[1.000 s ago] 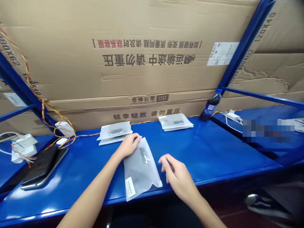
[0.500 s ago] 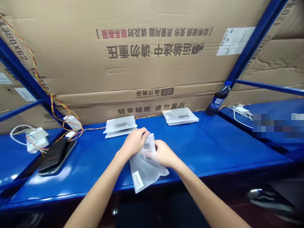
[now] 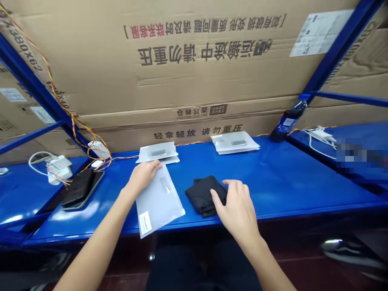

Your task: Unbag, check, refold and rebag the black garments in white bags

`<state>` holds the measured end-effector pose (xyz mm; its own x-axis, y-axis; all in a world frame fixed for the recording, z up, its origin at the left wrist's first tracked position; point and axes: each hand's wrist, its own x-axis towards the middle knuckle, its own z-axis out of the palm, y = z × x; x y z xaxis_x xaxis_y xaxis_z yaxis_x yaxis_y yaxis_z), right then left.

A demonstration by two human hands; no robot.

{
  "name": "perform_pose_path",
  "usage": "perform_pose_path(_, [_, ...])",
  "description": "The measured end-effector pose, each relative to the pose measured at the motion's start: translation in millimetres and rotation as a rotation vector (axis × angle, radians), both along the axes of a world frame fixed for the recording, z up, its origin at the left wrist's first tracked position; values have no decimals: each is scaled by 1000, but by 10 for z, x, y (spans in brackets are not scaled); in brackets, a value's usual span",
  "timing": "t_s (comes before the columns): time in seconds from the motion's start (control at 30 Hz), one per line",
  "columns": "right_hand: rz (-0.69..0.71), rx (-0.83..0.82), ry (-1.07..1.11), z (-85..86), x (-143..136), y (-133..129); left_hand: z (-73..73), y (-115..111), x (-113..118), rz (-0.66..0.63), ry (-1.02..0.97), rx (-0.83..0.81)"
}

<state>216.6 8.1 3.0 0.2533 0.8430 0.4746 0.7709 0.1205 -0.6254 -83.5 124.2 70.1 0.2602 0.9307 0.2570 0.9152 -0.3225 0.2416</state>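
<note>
A frosted zip bag (image 3: pixel 160 202) with a white label at its lower corner is held at its top edge by my left hand (image 3: pixel 144 174), whose fingers are closed on it. It looks flat and hangs slightly over the table's front edge. To its right lies a folded black cloth (image 3: pixel 204 197) on the blue tabletop. My right hand (image 3: pixel 238 206) is at the cloth's right side, thumb and fingers apart, the thumb against or just above the fabric.
Two stacks of frosted bags, left (image 3: pixel 158 152) and right (image 3: pixel 235 142), lie along the back near a cardboard wall (image 3: pixel 212 89). A dark bottle (image 3: pixel 289 119) stands at back right. At left are a phone (image 3: pixel 98 180), a black item (image 3: pixel 79 186), a white adapter (image 3: pixel 60 169) and twisted wires.
My right hand has come out of the bag and moved right. The black cloth now shows on the table beside it. The bag, in my left hand, has shifted left and flattened.
</note>
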Motion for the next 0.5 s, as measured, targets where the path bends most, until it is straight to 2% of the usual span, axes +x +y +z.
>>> perform_pose_path(0.07, [90,100,-96,44,-37,-44,4,7,20,5,12,30])
perform_pose_path(0.13, [239,109,-162,51,-81,-52,17,-53,103,-3,21,66])
perform_pose_path(0.23, [391,82,-207,-10,-152,-27,27,-302,349,-64,-12,144])
perform_pose_path(0.33, [334,87,-23,-22,-202,-1,-12,-674,719,-194,-202,240])
perform_pose_path(0.43, [212,34,359,78,-138,32,-116,-979,1134,-189,-387,267])
perform_pose_path(0.5, [137,-24,583,136,18,74,-225,-1079,1374,-166,-460,262])
